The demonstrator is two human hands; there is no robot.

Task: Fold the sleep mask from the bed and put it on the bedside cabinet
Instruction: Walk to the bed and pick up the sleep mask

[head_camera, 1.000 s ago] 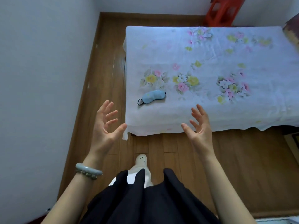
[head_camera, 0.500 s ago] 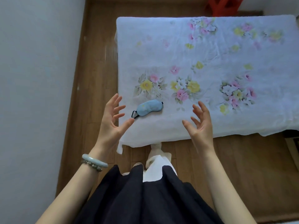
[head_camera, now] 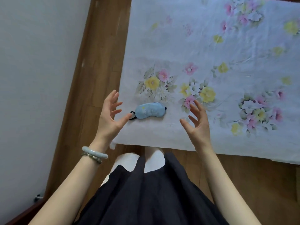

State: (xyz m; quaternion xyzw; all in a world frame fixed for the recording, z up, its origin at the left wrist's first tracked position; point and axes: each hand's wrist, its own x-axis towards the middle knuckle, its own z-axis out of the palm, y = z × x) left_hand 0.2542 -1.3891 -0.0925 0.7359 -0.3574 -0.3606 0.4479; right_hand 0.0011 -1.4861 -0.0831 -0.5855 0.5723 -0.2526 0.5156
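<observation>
A light blue sleep mask [head_camera: 150,110] with a black strap lies flat and unfolded on the bed [head_camera: 211,51], close to its near left corner. My left hand [head_camera: 110,117] hovers just left of the mask, fingers spread, thumb tip almost at the strap end. My right hand [head_camera: 197,125] is held open to the right of the mask, about a hand's width away. Neither hand holds anything. The bedside cabinet is out of sight.
The bed's white floral sheet hangs over the near edge [head_camera: 178,146]. A strip of wooden floor [head_camera: 90,88] runs between the bed and the white wall [head_camera: 32,78] on the left. My dark skirt [head_camera: 146,197] fills the lower middle.
I have stepped closer to the bed. Both open hands have advanced over the bed edge and now flank the mask, which has not moved.
</observation>
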